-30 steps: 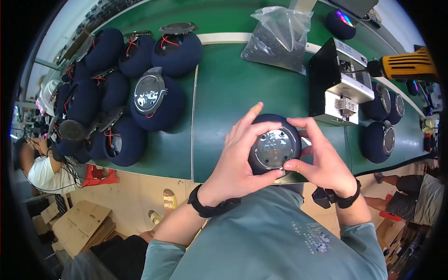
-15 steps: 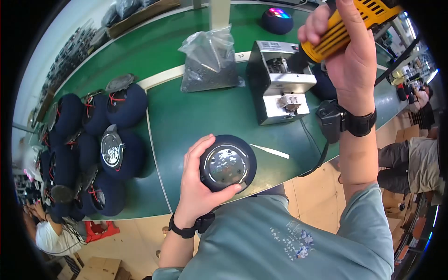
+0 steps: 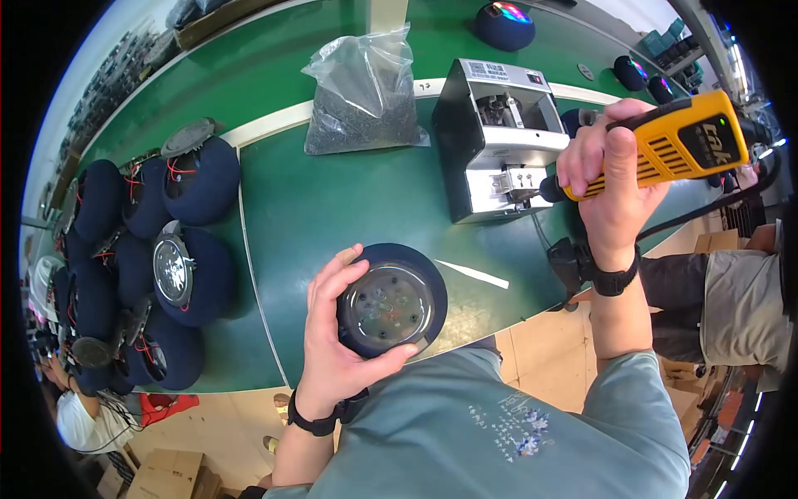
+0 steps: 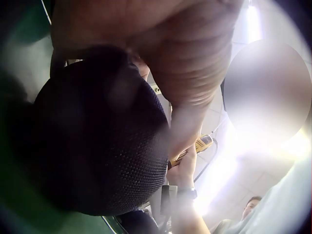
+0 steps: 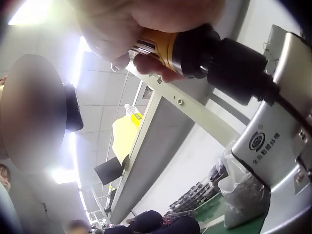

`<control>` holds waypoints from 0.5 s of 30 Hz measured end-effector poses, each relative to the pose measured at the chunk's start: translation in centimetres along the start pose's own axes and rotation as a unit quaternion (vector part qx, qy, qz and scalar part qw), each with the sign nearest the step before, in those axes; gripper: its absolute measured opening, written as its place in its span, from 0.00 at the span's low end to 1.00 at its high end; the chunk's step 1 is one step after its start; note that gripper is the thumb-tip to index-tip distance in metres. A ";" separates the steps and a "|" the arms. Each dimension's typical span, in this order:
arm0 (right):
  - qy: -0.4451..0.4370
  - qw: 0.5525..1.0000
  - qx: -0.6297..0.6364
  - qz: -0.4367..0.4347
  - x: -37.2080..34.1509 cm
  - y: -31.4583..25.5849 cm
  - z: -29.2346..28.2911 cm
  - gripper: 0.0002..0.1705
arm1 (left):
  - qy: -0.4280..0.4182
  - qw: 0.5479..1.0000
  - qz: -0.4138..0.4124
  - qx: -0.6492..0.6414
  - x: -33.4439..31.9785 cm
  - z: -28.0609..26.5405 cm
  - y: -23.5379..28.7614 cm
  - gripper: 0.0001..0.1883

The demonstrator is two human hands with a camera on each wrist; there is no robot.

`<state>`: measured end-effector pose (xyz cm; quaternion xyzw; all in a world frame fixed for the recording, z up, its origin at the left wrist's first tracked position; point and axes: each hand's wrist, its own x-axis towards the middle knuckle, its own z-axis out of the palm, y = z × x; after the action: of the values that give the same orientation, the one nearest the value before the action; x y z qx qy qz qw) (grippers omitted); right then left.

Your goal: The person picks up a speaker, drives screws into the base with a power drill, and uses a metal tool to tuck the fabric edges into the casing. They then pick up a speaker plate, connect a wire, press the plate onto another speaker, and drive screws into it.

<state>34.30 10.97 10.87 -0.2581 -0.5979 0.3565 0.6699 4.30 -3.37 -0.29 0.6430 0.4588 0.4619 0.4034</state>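
Note:
At the table's front edge my left hand [image 3: 331,337] holds a round, navy, fabric-covered speaker [image 3: 391,309], fingers and thumb curled round its sides. The speaker's clear round base faces up and shows several dark screw holes. In the left wrist view the mesh side of the speaker [image 4: 117,141] fills much of the picture. My right hand [image 3: 613,179] grips a yellow and black electric screwdriver [image 3: 686,145]. The screwdriver's bit end reaches the front outlet of a black and silver screw feeder [image 3: 511,137]. In the right wrist view the screwdriver's black nose [image 5: 236,70] points toward the feeder's metal front [image 5: 265,141].
Several navy speakers [image 3: 199,183] with red wires stand grouped at the left. Behind the work spot sits a clear bag of small dark screws [image 3: 362,100]. A white strip [image 3: 472,274] lies beside the held speaker. A lit speaker [image 3: 504,29] is at the back.
My right hand has left the speaker, taken hold of the screwdriver and brought its bit down to the feeder. The left hand keeps holding the speaker, and the head view has shifted.

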 end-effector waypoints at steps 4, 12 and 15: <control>-0.018 1.000 -0.022 -0.011 -0.1 -0.1 0.5 0.10 | 0.000 1.000 0.004 0.008 0.0 0.1 -0.1 0.56; 0.009 0.991 -0.079 0.107 0.7 -1.2 2.5 0.12 | 0.020 0.999 0.020 0.025 0.1 -0.1 0.3 0.52; -0.087 0.986 0.075 0.119 -1.9 -4.2 3.6 0.23 | 0.006 0.998 0.039 0.050 0.2 -0.3 -0.1 0.53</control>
<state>31.44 6.59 13.52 -0.2449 -0.5904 0.4983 0.5858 4.06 -3.09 -0.29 0.6770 0.4584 0.4574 0.3498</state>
